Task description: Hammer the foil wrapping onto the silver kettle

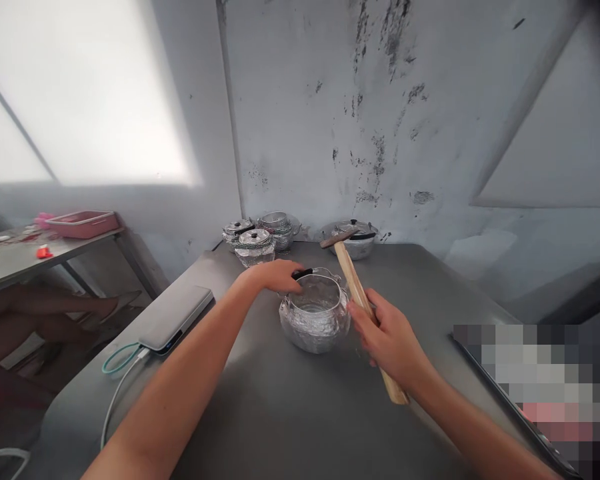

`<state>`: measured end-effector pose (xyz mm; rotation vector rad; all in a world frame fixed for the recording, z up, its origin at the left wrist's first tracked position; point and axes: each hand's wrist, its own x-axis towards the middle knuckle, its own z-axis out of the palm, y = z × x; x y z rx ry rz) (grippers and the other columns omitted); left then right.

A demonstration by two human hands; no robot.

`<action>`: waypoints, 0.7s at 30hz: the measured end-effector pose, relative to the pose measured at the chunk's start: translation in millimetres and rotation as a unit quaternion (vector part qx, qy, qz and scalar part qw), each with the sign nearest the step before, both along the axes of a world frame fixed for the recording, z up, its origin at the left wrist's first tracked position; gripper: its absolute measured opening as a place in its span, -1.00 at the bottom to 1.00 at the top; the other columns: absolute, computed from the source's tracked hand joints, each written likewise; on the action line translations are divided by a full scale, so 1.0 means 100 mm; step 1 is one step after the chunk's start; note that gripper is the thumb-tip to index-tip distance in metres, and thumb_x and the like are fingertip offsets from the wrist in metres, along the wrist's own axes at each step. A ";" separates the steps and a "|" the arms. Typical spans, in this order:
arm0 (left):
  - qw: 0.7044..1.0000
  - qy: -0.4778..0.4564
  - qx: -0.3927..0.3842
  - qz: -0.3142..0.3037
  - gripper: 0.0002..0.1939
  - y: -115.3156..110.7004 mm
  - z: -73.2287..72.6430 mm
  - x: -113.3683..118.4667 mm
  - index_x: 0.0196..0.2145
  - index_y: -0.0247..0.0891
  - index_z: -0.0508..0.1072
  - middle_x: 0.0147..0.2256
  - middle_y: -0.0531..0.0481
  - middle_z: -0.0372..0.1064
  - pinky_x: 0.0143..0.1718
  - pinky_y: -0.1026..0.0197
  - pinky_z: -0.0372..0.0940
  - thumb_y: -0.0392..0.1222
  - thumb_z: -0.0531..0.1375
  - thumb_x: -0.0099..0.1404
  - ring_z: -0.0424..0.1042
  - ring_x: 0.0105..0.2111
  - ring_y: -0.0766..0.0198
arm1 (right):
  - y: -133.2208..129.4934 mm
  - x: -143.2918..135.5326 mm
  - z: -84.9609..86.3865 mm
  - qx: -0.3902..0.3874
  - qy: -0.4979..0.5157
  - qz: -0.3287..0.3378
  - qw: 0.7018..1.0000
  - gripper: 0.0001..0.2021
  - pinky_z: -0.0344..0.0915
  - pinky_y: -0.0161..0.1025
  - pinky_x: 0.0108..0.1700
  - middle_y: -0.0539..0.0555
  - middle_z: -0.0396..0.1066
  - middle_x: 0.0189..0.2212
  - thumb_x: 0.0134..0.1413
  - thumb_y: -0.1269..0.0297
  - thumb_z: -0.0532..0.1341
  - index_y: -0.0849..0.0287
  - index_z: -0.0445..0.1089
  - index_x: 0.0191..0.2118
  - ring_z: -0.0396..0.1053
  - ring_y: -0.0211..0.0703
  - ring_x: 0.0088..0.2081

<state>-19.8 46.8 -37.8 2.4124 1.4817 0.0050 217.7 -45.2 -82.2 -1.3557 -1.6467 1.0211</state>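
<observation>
The silvery pot (314, 330), its wall crinkled and its mouth uncovered, stands upright on the grey table (300, 413), roughly midway between the left and right edges and well in from the far edge, a spot probably chosen because both arms reach it comfortably. The left hand (280, 275) is partly curled over the left side of its mouth, beside the black grip (303, 273) of the wire bail; whether the fingers pinch the rim or the bail I cannot tell, but contact there would help keep a light vessel from sliding or tipping. The right hand (393, 330) is closed firmly around a wooden-handled hammer (356, 288), just beside the pot's right wall. It holds the handle partway along, leaving the butt sticking out below, a hold that likely favours control over force; the head points up and away, tilted toward the far edge. Beyond, at the far left corner, sit two lidded pots (255, 248) and a third vessel (277, 230) close together, and near the far edge, right of its middle, another lidded pot (357, 247), all perhaps set back to leave working room. Along the left edge lies a flat grey device (177, 319) with a white cable (111, 407) running toward the near side, apart from the pot. Past that edge, a second table (17, 270) carries a pink basket (83, 225).
</observation>
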 end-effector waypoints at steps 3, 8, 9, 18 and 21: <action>0.999 -0.010 0.051 0.014 -0.77 -0.04 0.05 0.05 -0.18 -0.20 0.49 -0.28 -0.02 0.50 -0.36 0.25 0.23 -0.17 0.16 0.20 0.47 -0.31 0.16 | 0.01 0.01 0.04 0.011 0.015 -0.004 1.000 -0.63 0.14 -0.36 -0.68 -0.16 0.04 -0.62 0.26 -0.13 -0.01 0.05 0.09 -0.40 0.04 -0.35 -0.66; 0.962 -0.013 0.243 0.125 -0.57 -0.16 0.19 0.09 0.12 -0.29 0.28 -0.03 -0.25 0.36 -0.20 0.06 0.24 -0.27 0.03 0.30 0.38 -0.05 -0.08 | 0.14 0.29 0.21 0.185 -0.178 0.015 0.966 -0.63 0.07 -0.30 -0.52 -0.12 0.12 -0.64 0.32 -0.08 -0.06 0.06 0.08 -0.42 0.08 -0.30 -0.61; 0.949 0.006 0.286 0.136 -0.55 -0.17 0.19 0.11 0.14 -0.26 0.26 -0.01 -0.24 0.35 -0.19 0.05 0.25 -0.26 0.05 0.29 0.37 -0.04 -0.09 | 0.18 0.38 0.25 0.190 -0.226 0.038 0.955 -0.65 0.05 -0.28 -0.51 -0.12 0.11 -0.64 0.33 -0.05 -0.07 0.05 0.11 -0.39 0.07 -0.29 -0.61; 0.962 0.021 0.256 0.088 -0.39 -0.26 0.22 0.03 0.12 -0.25 0.31 0.10 -0.27 0.16 -0.13 0.07 0.29 0.08 0.22 0.17 0.32 0.01 -0.10 | 0.29 0.80 0.30 0.096 -0.348 0.135 0.923 -0.59 0.04 -0.26 -0.52 -0.02 0.27 -0.57 0.31 -0.07 -0.04 0.05 0.32 -0.41 0.18 -0.23 -0.55; 0.977 -0.020 0.197 0.073 -0.28 -0.29 0.28 -0.05 0.12 -0.23 0.24 0.13 -0.26 0.13 -0.17 0.10 0.30 0.21 0.24 0.12 0.32 0.00 -0.07 | 0.22 0.80 0.34 0.080 -0.295 0.126 0.944 -0.62 0.01 -0.29 -0.60 -0.04 0.21 -0.63 0.20 -0.11 0.11 0.05 0.39 -0.45 0.10 -0.28 -0.61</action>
